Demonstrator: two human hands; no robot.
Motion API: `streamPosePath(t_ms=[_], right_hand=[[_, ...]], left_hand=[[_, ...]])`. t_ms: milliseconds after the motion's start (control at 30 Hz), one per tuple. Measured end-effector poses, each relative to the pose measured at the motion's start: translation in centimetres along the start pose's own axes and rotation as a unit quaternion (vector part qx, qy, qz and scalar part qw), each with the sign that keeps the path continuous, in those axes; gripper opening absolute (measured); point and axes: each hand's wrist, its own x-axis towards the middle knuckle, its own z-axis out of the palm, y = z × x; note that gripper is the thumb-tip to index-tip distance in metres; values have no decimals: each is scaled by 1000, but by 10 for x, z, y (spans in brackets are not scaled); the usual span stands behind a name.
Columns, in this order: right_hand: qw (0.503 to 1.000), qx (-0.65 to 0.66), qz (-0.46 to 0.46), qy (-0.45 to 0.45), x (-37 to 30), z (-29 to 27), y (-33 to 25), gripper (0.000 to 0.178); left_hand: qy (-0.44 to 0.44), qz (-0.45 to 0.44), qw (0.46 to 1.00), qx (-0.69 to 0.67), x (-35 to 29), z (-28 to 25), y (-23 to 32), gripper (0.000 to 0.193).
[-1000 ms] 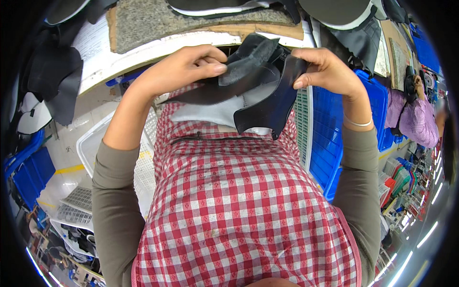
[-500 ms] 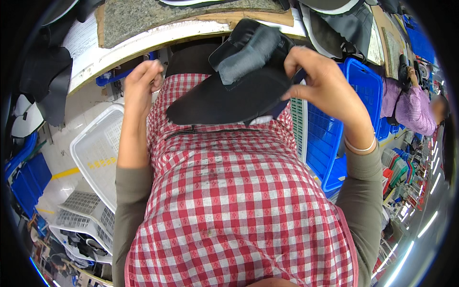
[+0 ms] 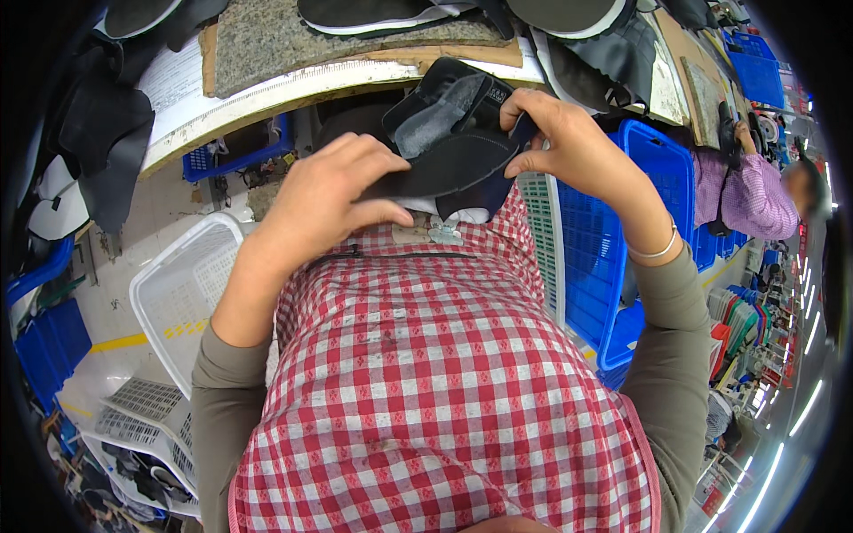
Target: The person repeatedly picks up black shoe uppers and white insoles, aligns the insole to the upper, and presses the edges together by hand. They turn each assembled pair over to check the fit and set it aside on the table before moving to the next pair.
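Observation:
Both my hands hold a black shoe upper [image 3: 449, 142] with a grey inner lining, just in front of my chest and below the workbench edge. My left hand [image 3: 324, 200] grips its lower left edge from above, fingers curled over the black fabric. My right hand [image 3: 555, 133] pinches its upper right end between thumb and fingers. A thin bangle sits on my right wrist. My red-and-white checked apron [image 3: 435, 382] fills the lower picture.
A workbench [image 3: 293, 84] at the top carries a grey felt pad [image 3: 267, 31], shoe soles and black leather pieces [image 3: 107, 124]. White plastic baskets [image 3: 178, 293] stand at my left, blue crates [image 3: 604, 249] at my right. Another person in a pink sleeve [image 3: 746, 195] works at far right.
My left hand came back from the left side and took hold of the upper again. The upper was turned and folded smaller, lining now facing up, and rose nearer the bench edge.

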Motion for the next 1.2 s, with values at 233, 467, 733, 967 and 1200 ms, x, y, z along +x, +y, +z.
streamPosePath(t_ms=[233,467,733,967,1200], right_hand=[[994,-40,-85,53,7,10,-33,48],[984,-46,-131,113,24,30,-57,46],[990,-6,-49,134,11,23,-37,40],[993,-36,0,109,5,22,-43,42],[991,-14,-60,115,-6,23,-32,45]], left_hand=[[83,-370,924,52,21,-45,4,37],[153,-275,921,227,-13,-21,-56,32],[217,164,959,82,48,-2,60,31],[76,216,953,196,33,-14,-10,19],[129,81,915,374,41,-40,-8,36]])
